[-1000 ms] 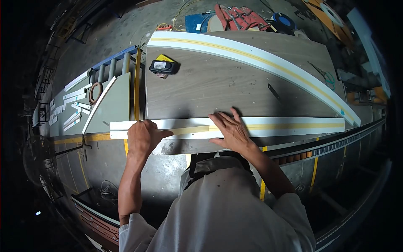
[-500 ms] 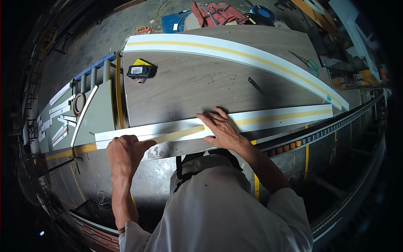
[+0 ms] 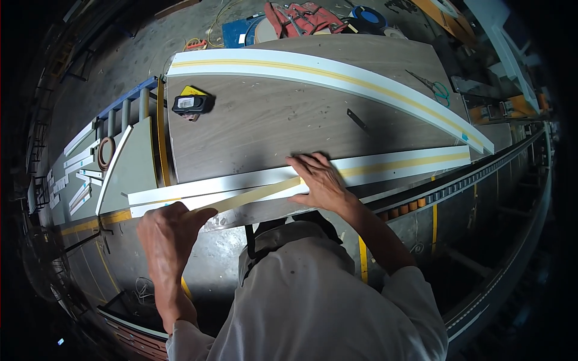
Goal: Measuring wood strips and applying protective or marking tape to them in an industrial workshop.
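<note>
Yellow tape (image 3: pixel 256 195), counter's (image 3: pixel 259 135) near edge
Your left grip (image 3: pixel 164 234) pinches it; your right grip (image 3: pixel 320 182), loosely spread, rests on the white strip (image 3: pixel 241 180). By the far-left corner, a labelled black case (image 3: pixel 198 106).

The worktop (image 3: pixel 259 120) is moderately lit, while the outer rim is sunk in blackness. A dark shadow is thrown rightward by the black case (image 3: pixel 191 105). Pale glare is caught on the floor (image 3: pixel 226 243). The right hand (image 3: pixel 322 184) is rendered fairly sharply; long edges are bowed by the lens.
</note>
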A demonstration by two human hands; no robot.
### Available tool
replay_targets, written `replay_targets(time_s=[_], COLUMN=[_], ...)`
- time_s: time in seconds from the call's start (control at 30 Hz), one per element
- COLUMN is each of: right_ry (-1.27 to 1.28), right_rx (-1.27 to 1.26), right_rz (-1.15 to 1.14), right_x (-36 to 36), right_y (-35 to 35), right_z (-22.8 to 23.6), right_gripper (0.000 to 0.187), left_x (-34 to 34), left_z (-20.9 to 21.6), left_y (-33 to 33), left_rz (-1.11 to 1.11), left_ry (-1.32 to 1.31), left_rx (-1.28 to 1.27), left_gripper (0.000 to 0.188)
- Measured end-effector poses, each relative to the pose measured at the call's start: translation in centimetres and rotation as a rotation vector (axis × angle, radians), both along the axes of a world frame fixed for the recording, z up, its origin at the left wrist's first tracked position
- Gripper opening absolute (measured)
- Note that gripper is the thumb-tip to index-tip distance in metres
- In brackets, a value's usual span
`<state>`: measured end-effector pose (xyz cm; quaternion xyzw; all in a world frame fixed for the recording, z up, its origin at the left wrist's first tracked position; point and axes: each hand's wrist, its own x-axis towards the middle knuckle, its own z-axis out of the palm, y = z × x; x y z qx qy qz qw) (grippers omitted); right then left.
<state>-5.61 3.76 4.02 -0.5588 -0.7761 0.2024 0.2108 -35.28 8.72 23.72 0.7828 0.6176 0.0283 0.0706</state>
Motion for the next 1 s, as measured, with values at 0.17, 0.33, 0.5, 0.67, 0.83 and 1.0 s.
replay_targets(time_s=[0.17,0.33,0.5,0.67,0.83,1.0], right_ry=[-0.027,-0.04,-0.034,-0.025,-0.033,-0.022], right_rx=[0.026,0.087,0.148,0.14,0.15,0.141], right_rz=[-0.039,-0.066,-0.049,-0.039,-0.057,-0.049], right_x=[2.8,5.3,7.2,9.4,10.1,10.1], right_y=[-0.8,-1.7,-2.2,-2.7,-3.1,-3.1], right_z=[0.4,0.5,0.3,0.2,0.0,-0.2], right_gripper=[0.085,0.083,0.085,0.085,0.084,0.082], left_x=[0.7,1.8,3.5,5.2,6.2,5.9], left_z=[1.3,2.6,4.4,6.7,8.8,8.9], left_y=[-0.3,-0.9,-0.6,-1.9,-2.8,-2.4], left_rz=[-0.022,-0.023,-0.175,-0.214,-0.014,-0.004], left_ry=[-0.002,-0.129,-0.143,-0.282,-0.658,-0.663], left_rx=[0.002,0.024,0.045,0.076,-0.104,-0.084], left_gripper=[0.035,0.034,0.035,0.043,0.035,0.028])
